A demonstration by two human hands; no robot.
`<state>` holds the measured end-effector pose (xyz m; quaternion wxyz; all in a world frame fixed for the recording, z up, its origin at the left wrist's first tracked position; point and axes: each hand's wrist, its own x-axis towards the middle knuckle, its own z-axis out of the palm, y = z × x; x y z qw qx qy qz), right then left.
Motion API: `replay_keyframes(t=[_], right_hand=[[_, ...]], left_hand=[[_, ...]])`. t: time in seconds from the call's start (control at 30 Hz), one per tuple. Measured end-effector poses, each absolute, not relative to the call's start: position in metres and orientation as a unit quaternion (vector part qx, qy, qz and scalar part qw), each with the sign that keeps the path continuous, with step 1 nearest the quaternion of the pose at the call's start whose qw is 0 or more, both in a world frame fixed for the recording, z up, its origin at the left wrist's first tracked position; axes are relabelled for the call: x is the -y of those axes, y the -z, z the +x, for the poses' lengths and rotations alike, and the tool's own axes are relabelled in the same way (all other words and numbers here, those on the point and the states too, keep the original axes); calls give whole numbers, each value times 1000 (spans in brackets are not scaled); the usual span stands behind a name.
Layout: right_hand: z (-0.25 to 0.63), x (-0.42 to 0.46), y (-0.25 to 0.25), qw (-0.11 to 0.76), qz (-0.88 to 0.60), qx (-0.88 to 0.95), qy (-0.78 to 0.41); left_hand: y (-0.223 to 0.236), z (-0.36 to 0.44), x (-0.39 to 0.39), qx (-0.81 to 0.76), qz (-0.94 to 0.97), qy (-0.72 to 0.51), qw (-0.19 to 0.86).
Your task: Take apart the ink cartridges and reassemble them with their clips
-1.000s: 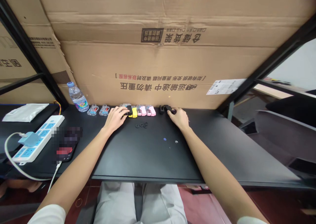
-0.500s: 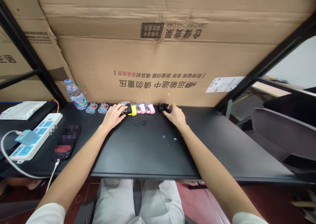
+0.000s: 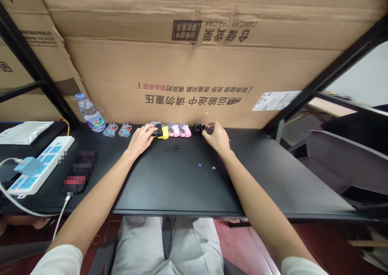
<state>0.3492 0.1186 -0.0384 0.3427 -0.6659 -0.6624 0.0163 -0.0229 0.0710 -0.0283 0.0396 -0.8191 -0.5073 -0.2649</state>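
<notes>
**CAUTION: LOOSE PARTS NEAR BOTH HANDS**

The left hand (image 3: 141,139) has its fingertips on a black piece (image 3: 158,131) immediately left of the yellow piece (image 3: 165,133); grip or mere contact cannot be determined. The right hand (image 3: 218,137) curls at the black parts (image 3: 197,129) to the right of the yellow piece, past the pink pieces (image 3: 173,131); its fingers hide what, if anything, is pinched.

Sideways pressure from the left hand may force the black piece into the yellow piece and shift both. A blind pinch by the right hand may dislodge a small part. The black rings (image 3: 171,148), on the bench (image 3: 169,186) at the near side of the yellow piece, may scatter if a hand sweeps back low. The blue disc (image 3: 199,165) and white clip (image 3: 214,168), nearer still and right of it, could be dragged by the right forearm (image 3: 250,186).
</notes>
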Motion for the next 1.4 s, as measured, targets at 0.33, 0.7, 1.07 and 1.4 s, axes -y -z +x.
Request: replay_keyframes(t=[0.33,0.7,1.07,1.4], right_hand=[[312,-86,4,469,-565,678,10],[259,-44,-2,395,-256,878,-89],[261,-48,13,392,-341,826,-220],[254,-35,16,212,-371,884,-188]], left_hand=[[-11,-27,-48,473,-809,335,94],[-24,-8,-21,328,-892,310,5],[-2,-16,-37,338,-727,457,-386],[-10,-46,-47,425,-686,471,-356]])
